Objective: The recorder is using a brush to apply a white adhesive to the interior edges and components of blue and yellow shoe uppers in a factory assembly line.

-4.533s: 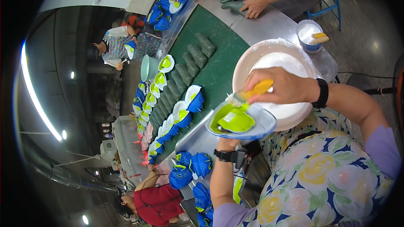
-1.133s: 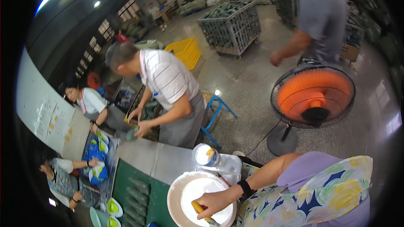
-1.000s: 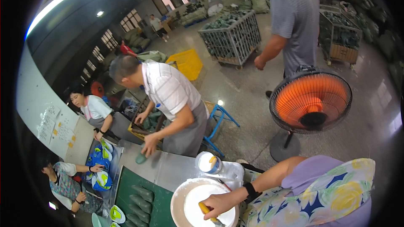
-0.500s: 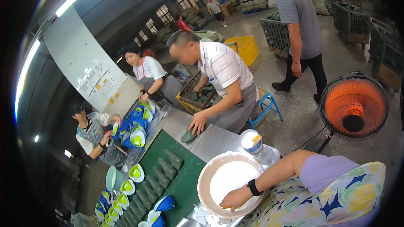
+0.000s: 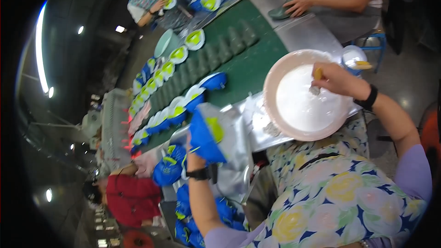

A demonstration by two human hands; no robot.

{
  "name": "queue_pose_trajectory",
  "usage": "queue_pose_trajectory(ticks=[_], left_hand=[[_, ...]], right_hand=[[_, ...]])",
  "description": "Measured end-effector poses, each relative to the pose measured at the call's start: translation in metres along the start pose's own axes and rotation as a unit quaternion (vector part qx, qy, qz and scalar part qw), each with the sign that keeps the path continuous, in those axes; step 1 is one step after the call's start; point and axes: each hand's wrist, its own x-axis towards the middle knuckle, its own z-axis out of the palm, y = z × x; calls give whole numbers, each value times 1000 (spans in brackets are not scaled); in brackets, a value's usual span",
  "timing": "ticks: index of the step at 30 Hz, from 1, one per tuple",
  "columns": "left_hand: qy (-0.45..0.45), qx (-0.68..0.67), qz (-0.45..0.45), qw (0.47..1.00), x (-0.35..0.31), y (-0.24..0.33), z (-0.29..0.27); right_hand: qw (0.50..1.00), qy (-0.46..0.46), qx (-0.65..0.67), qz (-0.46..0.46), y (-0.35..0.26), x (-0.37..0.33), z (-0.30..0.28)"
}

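My right hand (image 5: 337, 80) grips a brush (image 5: 318, 73) with a yellow handle, its bristles down at the white liquid (image 5: 298, 103). That liquid fills a pale pink basin (image 5: 270, 93) on the metal worktop. In my left hand (image 5: 195, 158) is a blue and white shoe upper (image 5: 205, 135) with a yellow-green lining, blurred by motion. The upper is held up beside the basin, near a row of similar blue and white uppers (image 5: 177, 110). The fingers of my left hand are partly hidden behind it.
A green conveyor belt (image 5: 257, 55) carries dark green foot-shaped forms (image 5: 202, 64) and rows of uppers. More blue uppers (image 5: 167, 170) are piled by my left arm. A white tub (image 5: 353, 55) stands beyond the basin. Co-workers are across the belt; a person in red (image 5: 133, 197) is at left.
The view has swung down and to the left. My left hand with the shoe upper has come into sight. My right hand has risen from the basin's near side, and the brush now shows.
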Motion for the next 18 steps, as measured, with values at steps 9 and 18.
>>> queue_pose_trajectory(ticks=[9, 18], left_hand=[[1, 487, 95, 868, 83, -151, -82], [-55, 790, 143, 593, 121, -216, -105]], right_hand=[[977, 42, 173, -113, -65, 56, -13], [970, 130, 196, 65, -48, 37, 16]])
